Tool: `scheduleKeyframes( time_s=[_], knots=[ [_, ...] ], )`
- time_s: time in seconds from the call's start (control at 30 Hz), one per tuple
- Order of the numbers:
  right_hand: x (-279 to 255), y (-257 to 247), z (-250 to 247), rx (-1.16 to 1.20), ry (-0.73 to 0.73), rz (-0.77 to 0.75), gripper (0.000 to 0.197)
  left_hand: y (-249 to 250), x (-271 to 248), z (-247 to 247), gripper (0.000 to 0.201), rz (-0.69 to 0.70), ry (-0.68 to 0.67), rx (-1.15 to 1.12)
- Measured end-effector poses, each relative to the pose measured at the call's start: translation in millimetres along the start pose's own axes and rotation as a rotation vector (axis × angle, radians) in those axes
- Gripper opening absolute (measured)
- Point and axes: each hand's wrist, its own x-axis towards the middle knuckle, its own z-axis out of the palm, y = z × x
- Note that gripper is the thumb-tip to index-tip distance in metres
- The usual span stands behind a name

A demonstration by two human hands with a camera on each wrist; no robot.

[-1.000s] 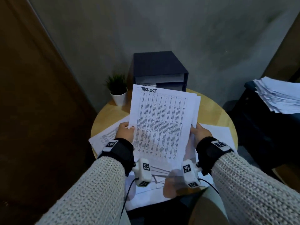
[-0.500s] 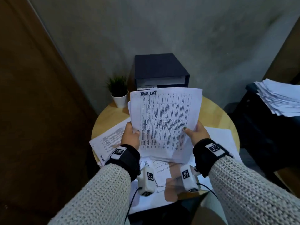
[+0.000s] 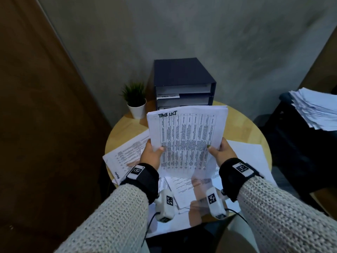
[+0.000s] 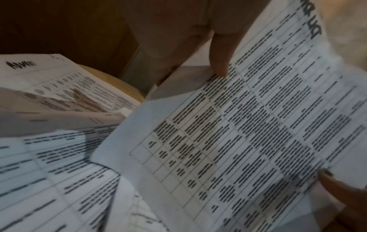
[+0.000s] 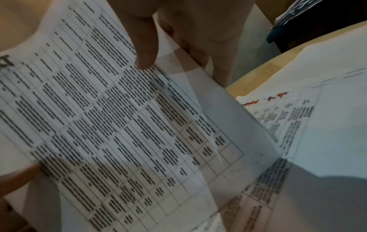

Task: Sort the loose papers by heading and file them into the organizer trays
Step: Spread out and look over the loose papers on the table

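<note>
Both hands up on a thin sheaf of white printed sheets (image 3: pixel 187 141), headed "TASK LIST" in black marker, raised above the round pale wooden tabletop (image 3: pixel 242 125). Left hand (image 3: pixel 151 156) clamped on the left edge, thumb pressed on the printed face, fingers (image 4: pixel 220 51) curled behind. Right hand (image 3: pixel 221 152) mirroring that on the right edge, thumb on the front, fingers (image 5: pixel 198 51) wrapped round the back. Bottom edge of the sheaf hanging clear above loose white papers (image 3: pixel 127 152) scattered on the tabletop below.

Straight ahead, against the wall, a dark blue boxy organizer (image 3: pixel 184 83) with stacked grey trays, a label strip on one tray front too small to read. Small green plant in a white pot (image 3: pixel 136 103) just beside its left side.

Likely step: squaring the sheaf, then filing. Best tapped level first, edges flush, then kept flat and fed into the matching tray leading edge first. Worth checking the tray label against the heading. Risk: limp sheets buckling at the tray mouth, so grip near the front corners.
</note>
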Motion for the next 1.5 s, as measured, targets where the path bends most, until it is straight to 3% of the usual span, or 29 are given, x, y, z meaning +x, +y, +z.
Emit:
scheduleKeyframes(
  time_s=[0.2,0.4,0.57,0.7,0.77,0.83,0.97,1.1,1.2,1.27,1.4,1.5],
  knots=[
    [3,3,-3,-0.094,0.036,0.009,0.033,-5,-1,1,0.04,0.001,0.015,0.109],
    [1,9,-9,-0.181,-0.034,0.038,0.036,-6,1,-2,0.042,0.0,-0.05,0.307],
    [8,33,-17,-0.402,-0.007,0.212,0.043,-38,12,-10,0.023,-0.208,-0.075,0.385],
    [11,49,-26,-0.665,-0.012,0.352,0.041,-57,24,-31,0.039,-0.419,-0.042,0.57],
    [13,57,-30,-0.723,-0.027,0.402,0.039,-61,26,-38,0.041,-0.417,-0.031,0.717],
    [17,62,-32,-0.735,-0.04,0.436,0.039,-67,27,-40,0.042,-0.411,-0.109,0.876],
    [25,67,-29,-0.736,-0.061,0.469,0.039,-71,34,-40,0.051,-0.448,-0.124,0.918],
    [29,69,-23,-0.752,-0.08,0.498,0.041,-75,35,-39,0.054,-0.45,-0.103,0.832],
    [30,72,-21,-0.757,-0.072,0.517,0.042,-77,35,-39,0.041,-0.413,-0.005,0.633],
    [30,73,-20,-0.769,-0.075,0.525,0.043,-77,36,-38,0.035,-0.372,0.011,0.621],
    [30,74,-20,-0.761,-0.07,0.53,0.042,-81,33,-29,0.03,-0.213,0.007,0.681],
    [30,74,-20,-0.776,-0.059,0.528,0.041,-82,29,-23,0.041,-0.034,0.014,0.672]
  ],
)
